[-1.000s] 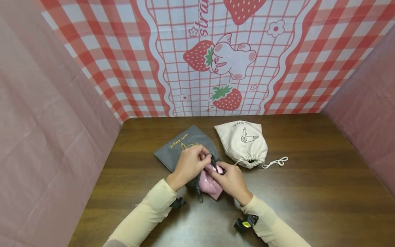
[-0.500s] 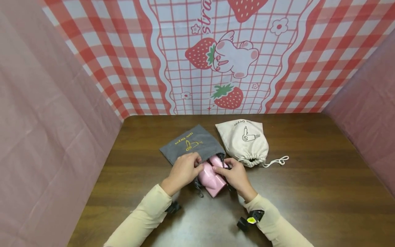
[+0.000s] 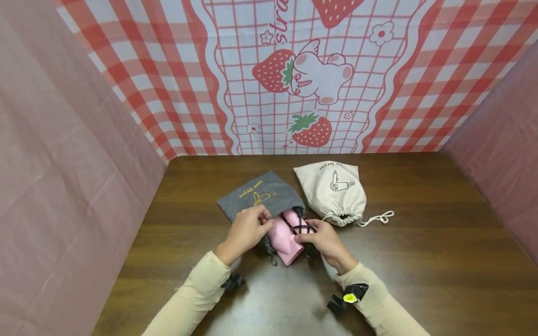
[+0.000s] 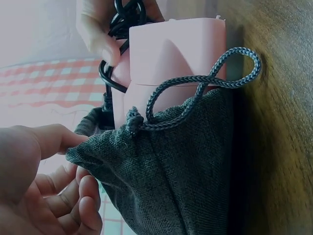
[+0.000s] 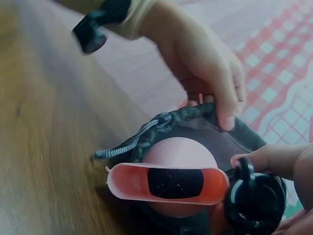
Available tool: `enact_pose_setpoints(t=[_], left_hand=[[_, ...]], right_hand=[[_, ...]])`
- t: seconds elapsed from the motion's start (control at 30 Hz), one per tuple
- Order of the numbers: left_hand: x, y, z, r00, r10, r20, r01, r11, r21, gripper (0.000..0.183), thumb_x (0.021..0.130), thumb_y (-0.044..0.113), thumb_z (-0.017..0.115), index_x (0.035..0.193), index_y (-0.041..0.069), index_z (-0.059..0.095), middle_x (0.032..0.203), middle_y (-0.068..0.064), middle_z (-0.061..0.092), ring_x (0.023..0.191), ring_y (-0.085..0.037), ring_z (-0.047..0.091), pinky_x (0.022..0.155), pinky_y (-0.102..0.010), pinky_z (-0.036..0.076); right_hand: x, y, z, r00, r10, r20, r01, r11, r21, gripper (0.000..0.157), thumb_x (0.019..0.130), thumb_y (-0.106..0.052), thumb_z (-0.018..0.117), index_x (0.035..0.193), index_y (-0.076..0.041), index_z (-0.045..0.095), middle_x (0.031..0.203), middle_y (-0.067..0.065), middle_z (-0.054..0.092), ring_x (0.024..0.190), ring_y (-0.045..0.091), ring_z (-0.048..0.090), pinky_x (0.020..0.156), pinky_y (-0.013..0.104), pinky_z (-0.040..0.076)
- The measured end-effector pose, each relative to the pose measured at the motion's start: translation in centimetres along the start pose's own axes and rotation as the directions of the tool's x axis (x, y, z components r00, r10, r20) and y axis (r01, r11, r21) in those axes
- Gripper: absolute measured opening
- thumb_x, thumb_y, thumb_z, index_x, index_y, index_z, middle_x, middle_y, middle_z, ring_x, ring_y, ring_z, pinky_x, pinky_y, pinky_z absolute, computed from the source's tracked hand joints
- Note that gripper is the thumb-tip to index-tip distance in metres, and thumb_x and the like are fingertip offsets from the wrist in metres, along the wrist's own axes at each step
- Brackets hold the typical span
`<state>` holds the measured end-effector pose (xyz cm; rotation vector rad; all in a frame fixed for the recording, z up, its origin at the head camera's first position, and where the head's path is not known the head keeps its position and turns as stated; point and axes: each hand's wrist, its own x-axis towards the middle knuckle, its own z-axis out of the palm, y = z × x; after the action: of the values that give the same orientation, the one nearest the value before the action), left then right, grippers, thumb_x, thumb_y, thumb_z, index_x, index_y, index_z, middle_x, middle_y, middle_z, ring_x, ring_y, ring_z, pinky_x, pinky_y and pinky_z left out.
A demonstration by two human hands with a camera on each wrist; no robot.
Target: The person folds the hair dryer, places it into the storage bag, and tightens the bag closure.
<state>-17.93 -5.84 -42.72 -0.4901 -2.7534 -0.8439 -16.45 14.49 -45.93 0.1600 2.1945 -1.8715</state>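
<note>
A pink hair dryer (image 3: 280, 235) lies partly inside the grey drawstring bag (image 3: 275, 189), its flat, wide nozzle (image 4: 178, 51) sticking out of the mouth. With thumb and finger, my left hand (image 3: 245, 231) pinches the bag's rim, which stands away from the dryer in the right wrist view. My right hand (image 3: 325, 242) holds the bundled black cord (image 5: 257, 200) beside the dryer, thumb on top of the loops. A looped grey drawstring (image 4: 239, 68) hangs over the pink body in the left wrist view. The dryer's rear part is hidden in the bag.
Behind and to the right lies a full cream drawstring bag (image 3: 334, 193) with a printed dryer, its white string (image 3: 380, 218) trailing right. All stand on a brown wooden table (image 3: 420, 261). A strawberry-patterned cloth (image 3: 315, 74) hangs at the back, pink cloths at both sides.
My hands have drawn apart, the left one leftward and the right one slightly rightward. The bag's edge has come back off the dryer, so more pink body and cord show.
</note>
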Motion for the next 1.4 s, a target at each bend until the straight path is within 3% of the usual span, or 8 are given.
enact_pose_setpoints(t=[0.13,0.27,0.43,0.63,0.83,1.0,1.2,1.4], left_hand=[[-0.1,-0.3,-0.2,1.000,-0.022,-0.010,0.021,0.999,-0.039,0.009,0.072,0.023,0.068,0.072,0.019,0.061,0.063,0.009,0.058,0.056,-0.002,0.049,0.057,-0.020,0.039],[-0.2,-0.5,-0.3,0.999,-0.030,-0.009,0.030,0.997,-0.066,0.008,0.072,0.023,0.067,0.072,0.019,0.060,0.063,0.009,0.058,0.055,0.000,0.048,0.057,-0.019,0.039],[-0.2,-0.6,-0.4,0.999,-0.040,-0.005,0.039,0.994,-0.098,0.009,0.073,0.023,0.068,0.072,0.017,0.061,0.063,0.007,0.058,0.054,-0.001,0.048,0.057,-0.018,0.039],[-0.2,-0.5,-0.4,0.999,-0.037,0.027,0.040,0.991,-0.130,0.009,0.073,0.022,0.068,0.072,0.017,0.061,0.062,0.007,0.058,0.054,0.000,0.048,0.056,-0.017,0.038],[-0.3,-0.4,-0.4,0.997,-0.033,0.067,0.043,0.985,-0.168,0.009,0.075,0.024,0.067,0.074,0.017,0.062,0.062,0.006,0.060,0.054,0.000,0.049,0.055,-0.015,0.040],[-0.2,0.0,-0.5,0.997,-0.046,0.060,0.057,0.978,-0.203,0.009,0.074,0.021,0.069,0.074,0.016,0.061,0.062,0.004,0.061,0.054,-0.001,0.051,0.055,-0.016,0.040],[-0.3,0.9,-0.6,0.984,0.049,0.171,0.006,0.952,-0.306,0.009,0.077,0.019,0.067,0.075,0.012,0.061,0.066,0.001,0.061,0.057,-0.001,0.050,0.055,-0.015,0.043],[-0.4,1.9,-0.5,0.962,0.177,0.206,-0.096,0.931,-0.351,0.009,0.078,0.017,0.066,0.078,0.011,0.060,0.068,0.000,0.061,0.060,-0.001,0.051,0.057,-0.014,0.043]], right_hand=[[-0.2,0.5,-0.5,0.998,0.014,0.064,-0.018,0.997,0.073,0.042,0.072,-0.004,0.068,0.107,0.014,0.055,0.077,-0.002,0.062,0.066,0.005,0.057,0.062,0.020,0.049],[-0.4,0.9,-0.6,0.997,-0.013,0.078,0.011,1.000,0.026,0.040,0.078,-0.013,0.066,0.110,0.008,0.056,0.080,-0.003,0.063,0.067,0.005,0.057,0.062,0.021,0.049],[-0.7,1.2,-0.3,1.000,-0.012,0.011,0.012,1.000,0.017,0.035,0.076,-0.013,0.068,0.104,0.007,0.061,0.076,-0.003,0.063,0.064,0.004,0.056,0.060,0.020,0.048],[-1.2,0.7,0.1,0.994,-0.016,-0.107,0.035,0.984,0.176,0.019,0.077,-0.008,0.064,0.092,0.004,0.063,0.067,-0.007,0.062,0.060,0.005,0.056,0.057,0.022,0.048],[-1.2,-0.2,0.4,0.994,0.013,-0.109,0.027,0.935,0.353,0.012,0.080,-0.010,0.063,0.087,0.000,0.062,0.064,-0.003,0.064,0.052,0.011,0.057,0.053,0.029,0.051],[-1.1,-0.8,0.7,0.994,0.012,-0.108,0.032,0.918,0.395,0.013,0.081,-0.012,0.063,0.088,-0.001,0.064,0.067,-0.003,0.064,0.054,0.010,0.056,0.054,0.030,0.051],[-0.6,-0.8,1.4,0.994,-0.022,-0.108,0.062,0.922,0.383,0.013,0.078,-0.017,0.066,0.080,-0.004,0.063,0.061,-0.004,0.058,0.052,0.010,0.055,0.052,0.027,0.050],[1.0,1.8,1.7,0.976,-0.209,-0.057,0.215,0.899,0.382,0.016,0.080,-0.020,0.064,0.084,-0.005,0.064,0.067,-0.003,0.062,0.055,0.010,0.058,0.050,0.026,0.049]])
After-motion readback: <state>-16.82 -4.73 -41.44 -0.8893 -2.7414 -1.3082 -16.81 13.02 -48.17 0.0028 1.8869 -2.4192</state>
